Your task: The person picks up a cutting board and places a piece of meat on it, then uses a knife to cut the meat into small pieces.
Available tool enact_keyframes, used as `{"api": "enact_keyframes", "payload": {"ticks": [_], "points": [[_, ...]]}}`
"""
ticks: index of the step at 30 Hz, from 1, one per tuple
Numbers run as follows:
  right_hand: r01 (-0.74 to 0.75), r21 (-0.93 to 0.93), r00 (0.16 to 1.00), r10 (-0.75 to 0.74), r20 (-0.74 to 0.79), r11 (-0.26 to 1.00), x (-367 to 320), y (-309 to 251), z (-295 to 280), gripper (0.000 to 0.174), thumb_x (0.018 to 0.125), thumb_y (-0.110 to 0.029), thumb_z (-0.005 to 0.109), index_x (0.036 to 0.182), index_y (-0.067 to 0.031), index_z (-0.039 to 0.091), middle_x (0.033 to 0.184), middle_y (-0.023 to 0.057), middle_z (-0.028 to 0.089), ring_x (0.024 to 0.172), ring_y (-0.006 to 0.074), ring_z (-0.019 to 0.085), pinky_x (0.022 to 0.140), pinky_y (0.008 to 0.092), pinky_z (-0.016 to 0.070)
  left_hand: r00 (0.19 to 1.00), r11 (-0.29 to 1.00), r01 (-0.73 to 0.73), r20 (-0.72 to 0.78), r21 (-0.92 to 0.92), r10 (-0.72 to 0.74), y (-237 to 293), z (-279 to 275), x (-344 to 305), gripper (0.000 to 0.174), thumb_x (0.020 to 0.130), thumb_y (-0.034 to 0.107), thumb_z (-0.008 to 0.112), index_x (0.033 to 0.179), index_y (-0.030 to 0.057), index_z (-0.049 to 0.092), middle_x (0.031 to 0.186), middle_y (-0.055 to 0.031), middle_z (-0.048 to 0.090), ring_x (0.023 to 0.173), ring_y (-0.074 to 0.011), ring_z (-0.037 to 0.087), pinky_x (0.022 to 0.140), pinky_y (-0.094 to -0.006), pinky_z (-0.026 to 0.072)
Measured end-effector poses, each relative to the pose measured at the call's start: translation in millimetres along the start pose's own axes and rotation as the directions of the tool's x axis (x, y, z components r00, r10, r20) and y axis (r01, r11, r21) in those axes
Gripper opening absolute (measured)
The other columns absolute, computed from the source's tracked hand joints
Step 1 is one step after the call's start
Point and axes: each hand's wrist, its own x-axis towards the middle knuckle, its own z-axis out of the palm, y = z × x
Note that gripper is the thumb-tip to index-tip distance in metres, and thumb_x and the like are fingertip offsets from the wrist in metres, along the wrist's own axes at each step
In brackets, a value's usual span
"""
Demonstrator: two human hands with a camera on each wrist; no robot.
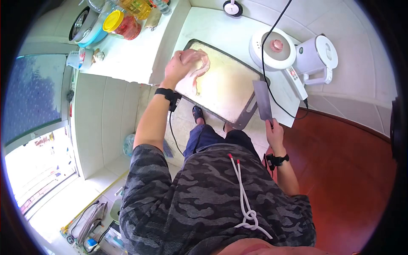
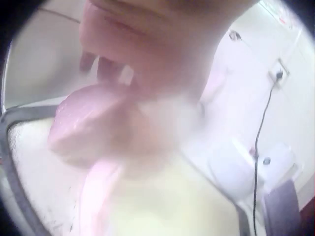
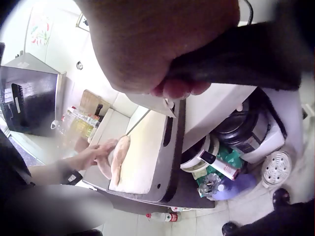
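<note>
Pink raw meat point(image 1: 199, 68): holding it down with the left hand point(image 1: 180, 66), fingers bending over one end, at the far left corner of the cutting board point(image 1: 229, 91). Gripping the dark handle of a cleaver point(image 1: 262, 100) tight in the right hand point(image 1: 275, 134), pointing the blade at the board's near right edge, well apart from the meat. Covering part of the meat with the palm in the head view. Blurring badly in the left wrist view, showing just fingertips point(image 2: 110, 69) on top of the meat. Hiding nearly all the blade behind the fist in the right wrist view, but showing a dark pot point(image 3: 246, 132) down below the counter there. Showing the white kettle point(image 1: 316, 57) clearly only from the head.
</note>
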Motion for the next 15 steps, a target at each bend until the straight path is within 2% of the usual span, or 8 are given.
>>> {"api": "enact_keyframes", "payload": {"ticks": [1, 3, 4, 5, 8, 11, 14, 15], "points": [[0.031, -0.025, 0.999, -0.030, 0.012, 0.999, 1, 1, 1, 0.024, 0.098, -0.026, 0.060, 0.092, -0.0028, 0.060, 0.067, 0.0217, 0.060, 0.063, 0.0412, 0.061, 0.055, 0.0464, 0.0432, 1.000, 1.000, 0.004, -0.005, -0.001, -0.004, -1, 7, -7, 0.061, 0.077, 0.040, 0.075, 0.128, 0.0121, 0.057, 0.119, -0.0186, 0.066, 0.112, -0.0353, 0.063, 0.092, -0.0441, 0.0513], [0.066, -0.050, 0.997, -0.065, 0.029, 0.997, 3, 5, 0, 0.024, 0.098, -0.027, 0.059, 0.092, -0.0032, 0.060, 0.067, 0.0214, 0.059, 0.062, 0.0408, 0.061, 0.055, 0.0468, 0.0428, 0.854, 0.845, -0.378, -0.210, 0.378, 0.476, -2, 34, -25, 0.057, 0.076, 0.035, 0.073, 0.127, 0.0135, 0.058, 0.124, -0.0162, 0.061, 0.116, -0.0352, 0.057, 0.095, -0.0458, 0.0490], [0.086, -0.069, 0.995, -0.082, 0.057, 0.994, 4, 7, 0, 0.024, 0.098, -0.027, 0.059, 0.092, -0.0035, 0.060, 0.066, 0.0211, 0.059, 0.062, 0.0406, 0.061, 0.054, 0.0471, 0.0422, 0.874, 0.863, -0.436, -0.107, 0.256, 0.474, -2, 48, -23, 0.051, 0.078, 0.029, 0.070, 0.125, 0.0126, 0.059, 0.127, -0.0150, 0.056, 0.117, -0.0349, 0.052, 0.099, -0.0471, 0.0454], [0.106, -0.088, 0.992, -0.098, 0.085, 0.991, 5, 9, -1, 0.024, 0.098, -0.027, 0.059, 0.092, -0.0038, 0.060, 0.065, 0.0208, 0.058, 0.061, 0.0404, 0.060, 0.054, 0.0474, 0.0416, 0.774, 0.772, -0.489, -0.207, 0.405, 0.599, -3, 68, -32, 0.044, 0.077, 0.026, 0.071, 0.119, 0.0124, 0.063, 0.112, -0.0159, 0.065, 0.108, -0.0353, 0.060, 0.096, -0.0465, 0.0476], [0.125, -0.077, 0.987, -0.115, 0.114, 0.989, 7, 7, -4, 0.025, 0.098, -0.027, 0.060, 0.090, -0.0036, 0.059, 0.064, 0.0206, 0.057, 0.060, 0.0405, 0.060, 0.053, 0.0467, 0.0412, 0.859, 0.822, -0.385, -0.163, 0.419, 0.485, -12, 109, -16, 0.037, 0.081, 0.026, 0.069, 0.111, 0.0062, 0.066, 0.112, -0.0168, 0.067, 0.106, -0.0351, 0.063, 0.095, -0.0478, 0.0482], [0.083, -0.094, 0.985, -0.067, 0.157, 0.992, 10, -4, -14, 0.026, 0.098, -0.027, 0.060, 0.088, -0.0033, 0.058, 0.064, 0.0207, 0.057, 0.061, 0.0411, 0.060, 0.054, 0.0471, 0.0415, 0.948, 0.795, -0.318, 0.180, 0.517, 0.262, 18, 96, -15, 0.035, 0.085, 0.029, 0.067, 0.108, 0.0016, 0.066, 0.113, -0.0207, 0.068, 0.103, -0.0374, 0.065, 0.091, -0.0461, 0.0509], [0.079, -0.075, 0.990, -0.069, 0.123, 0.994, 14, 9, -12, 0.027, 0.098, -0.027, 0.059, 0.088, -0.0024, 0.056, 0.064, 0.0217, 0.057, 0.061, 0.0423, 0.060, 0.054, 0.0474, 0.0419, 0.985, 0.971, -0.162, 0.091, 0.175, 0.148, 41, 73, -22, 0.040, 0.088, 0.030, 0.062, 0.112, -0.0019, 0.064, 0.101, -0.0169, 0.072, 0.100, -0.0292, 0.067, 0.097, -0.0390, 0.0471], [0.077, -0.070, 0.991, -0.068, 0.118, 0.995, 15, 9, -12, 0.027, 0.098, -0.027, 0.059, 0.088, -0.0024, 0.056, 0.064, 0.0217, 0.057, 0.061, 0.0423, 0.060, 0.054, 0.0474, 0.0419, 0.971, 0.980, -0.113, 0.190, -0.163, 0.143, 51, 58, -26, 0.041, 0.088, 0.029, 0.060, 0.114, -0.0033, 0.063, 0.103, -0.0164, 0.072, 0.100, -0.0274, 0.067, 0.094, -0.0372, 0.0487]]}}
